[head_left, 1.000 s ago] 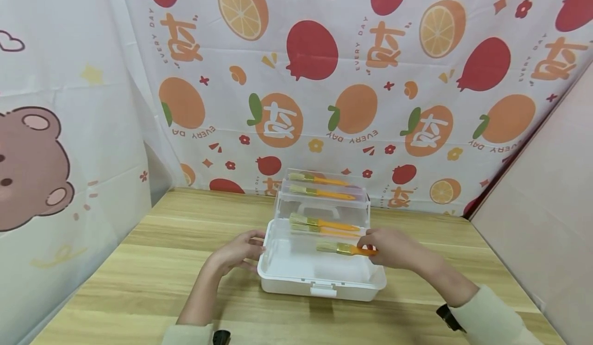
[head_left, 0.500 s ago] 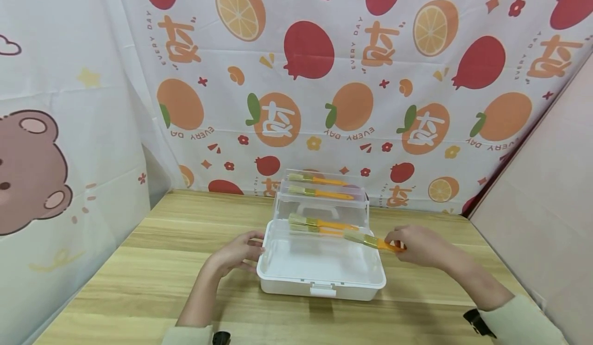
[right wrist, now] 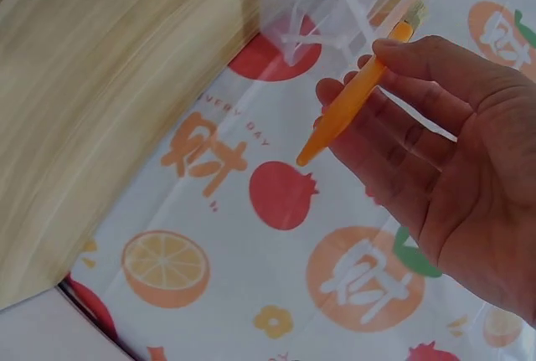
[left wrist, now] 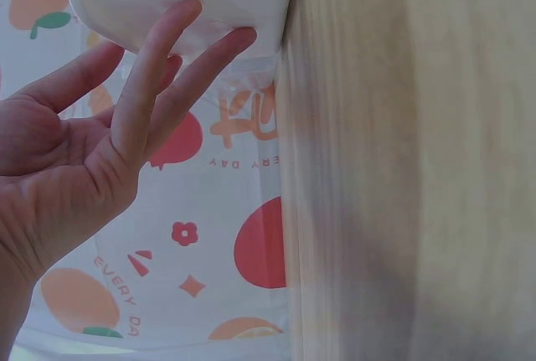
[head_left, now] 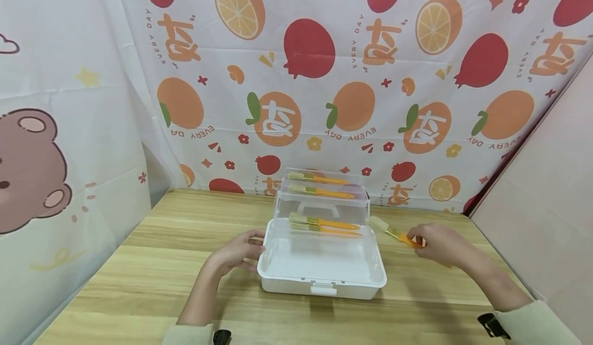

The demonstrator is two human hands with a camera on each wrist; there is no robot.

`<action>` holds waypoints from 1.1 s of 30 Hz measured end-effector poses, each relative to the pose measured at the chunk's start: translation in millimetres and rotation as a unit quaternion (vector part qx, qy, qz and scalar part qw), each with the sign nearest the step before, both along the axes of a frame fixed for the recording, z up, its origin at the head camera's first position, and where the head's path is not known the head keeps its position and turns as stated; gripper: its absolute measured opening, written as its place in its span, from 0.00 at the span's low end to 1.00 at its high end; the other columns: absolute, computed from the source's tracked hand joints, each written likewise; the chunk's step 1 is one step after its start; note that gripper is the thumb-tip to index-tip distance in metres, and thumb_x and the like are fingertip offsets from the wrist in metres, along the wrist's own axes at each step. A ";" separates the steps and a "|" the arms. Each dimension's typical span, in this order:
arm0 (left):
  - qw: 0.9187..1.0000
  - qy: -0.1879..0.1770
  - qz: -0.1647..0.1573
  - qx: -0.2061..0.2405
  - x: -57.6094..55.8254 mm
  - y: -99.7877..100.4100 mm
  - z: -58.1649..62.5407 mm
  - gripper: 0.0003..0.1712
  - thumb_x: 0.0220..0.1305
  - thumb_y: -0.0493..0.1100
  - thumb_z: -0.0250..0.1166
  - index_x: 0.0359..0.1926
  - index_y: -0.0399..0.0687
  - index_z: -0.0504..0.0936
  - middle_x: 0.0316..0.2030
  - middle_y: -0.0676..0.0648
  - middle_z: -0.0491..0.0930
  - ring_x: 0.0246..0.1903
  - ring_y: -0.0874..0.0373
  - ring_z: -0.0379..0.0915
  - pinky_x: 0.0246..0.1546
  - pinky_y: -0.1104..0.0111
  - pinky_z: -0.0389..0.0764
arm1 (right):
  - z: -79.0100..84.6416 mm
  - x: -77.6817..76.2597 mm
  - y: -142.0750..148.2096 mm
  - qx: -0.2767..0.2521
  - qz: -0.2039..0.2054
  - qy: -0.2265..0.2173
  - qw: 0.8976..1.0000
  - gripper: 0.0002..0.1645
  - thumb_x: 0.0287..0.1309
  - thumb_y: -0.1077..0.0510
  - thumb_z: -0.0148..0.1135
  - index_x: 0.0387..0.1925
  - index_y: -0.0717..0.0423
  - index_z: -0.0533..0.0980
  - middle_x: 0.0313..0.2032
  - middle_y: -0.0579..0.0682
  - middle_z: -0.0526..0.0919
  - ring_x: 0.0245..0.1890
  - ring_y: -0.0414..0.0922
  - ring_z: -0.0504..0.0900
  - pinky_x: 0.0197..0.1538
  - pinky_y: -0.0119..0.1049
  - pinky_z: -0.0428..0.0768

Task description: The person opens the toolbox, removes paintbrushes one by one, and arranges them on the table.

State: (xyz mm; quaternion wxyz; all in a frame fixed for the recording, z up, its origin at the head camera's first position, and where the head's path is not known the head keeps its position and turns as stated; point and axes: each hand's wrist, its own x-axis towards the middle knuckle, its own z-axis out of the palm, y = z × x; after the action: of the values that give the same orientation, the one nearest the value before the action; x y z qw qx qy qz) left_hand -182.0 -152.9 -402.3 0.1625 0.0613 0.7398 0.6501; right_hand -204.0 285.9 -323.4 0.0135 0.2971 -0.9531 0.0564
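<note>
One wooden desk carries one white box with one front latch. Two paintbrushes lie in its upper level, toward the desk's back edge; two lower paintbrushes lie beneath; one held paintbrush, toward the desk's right edge, makes five. Two hands: one left hand, one right hand. Two sleeves.

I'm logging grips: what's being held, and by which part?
A brush, by its orange handle, in the right hand; the left hand touches the box.
</note>
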 end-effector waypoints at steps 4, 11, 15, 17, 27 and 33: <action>1.000 -0.001 -0.003 0.002 -0.7 -0.3 0.6 0.25 0.65 0.32 0.51 0.61 0.28 0.57 0.53 0.27 0.65 0.44 0.39 0.71 0.33 0.55 0.80 | -3.4 -3.0 4.6 -0.002 -0.018 -0.002 1.000 0.10 0.42 0.65 0.68 0.31 0.56 0.79 0.22 0.40 0.72 0.22 0.38 0.69 0.24 0.34 0.70; 1.000 -0.003 -0.010 0.003 -7.3 -3.5 0.0 0.26 0.65 0.32 0.51 0.61 0.27 0.56 0.53 0.27 0.65 0.44 0.40 0.71 0.33 0.55 0.80 | -10.1 -10.2 7.3 0.000 -0.059 -0.020 0.998 0.11 0.42 0.65 0.68 0.33 0.59 0.79 0.21 0.42 0.72 0.21 0.39 0.69 0.23 0.35 0.71; 1.000 -0.003 -0.015 0.005 -11.4 -5.3 -0.3 0.25 0.65 0.32 0.51 0.61 0.28 0.57 0.53 0.27 0.66 0.44 0.40 0.72 0.33 0.55 0.80 | -12.7 -14.7 6.6 -0.005 -0.083 -0.036 0.996 0.11 0.44 0.65 0.67 0.33 0.62 0.79 0.22 0.44 0.74 0.21 0.40 0.70 0.24 0.36 0.73; 1.000 -0.004 -0.017 0.005 -13.4 -6.3 -0.4 0.25 0.65 0.32 0.51 0.61 0.27 0.57 0.53 0.27 0.66 0.43 0.40 0.72 0.33 0.55 0.80 | -14.5 -18.4 5.9 -0.008 -0.089 -0.040 0.995 0.10 0.43 0.66 0.66 0.33 0.62 0.79 0.22 0.46 0.75 0.22 0.41 0.72 0.24 0.37 0.74; 1.000 -0.004 -0.012 0.006 -8.9 -3.5 -0.2 0.25 0.65 0.31 0.50 0.61 0.26 0.56 0.54 0.26 0.64 0.44 0.36 0.71 0.32 0.55 0.80 | -32.0 -28.9 1.9 -0.044 -0.139 -0.093 0.985 0.11 0.46 0.66 0.62 0.35 0.68 0.77 0.26 0.52 0.77 0.17 0.41 0.73 0.18 0.34 0.74; 1.000 -0.003 -0.011 0.008 -4.9 -1.8 -2.3 0.26 0.65 0.32 0.51 0.61 0.26 0.56 0.54 0.26 0.64 0.45 0.36 0.71 0.33 0.55 0.80 | -43.5 -34.8 -4.9 -0.053 -0.164 -0.099 0.980 0.11 0.45 0.65 0.61 0.33 0.68 0.77 0.27 0.53 0.77 0.14 0.41 0.73 0.16 0.33 0.76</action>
State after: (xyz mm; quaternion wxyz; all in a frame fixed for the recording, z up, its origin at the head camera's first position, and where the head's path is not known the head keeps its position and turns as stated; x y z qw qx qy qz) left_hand -186.9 -154.7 -404.6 0.1720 0.0688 0.7330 0.6545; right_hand -238.8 281.0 -366.9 -0.0560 0.1290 -0.9811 0.1328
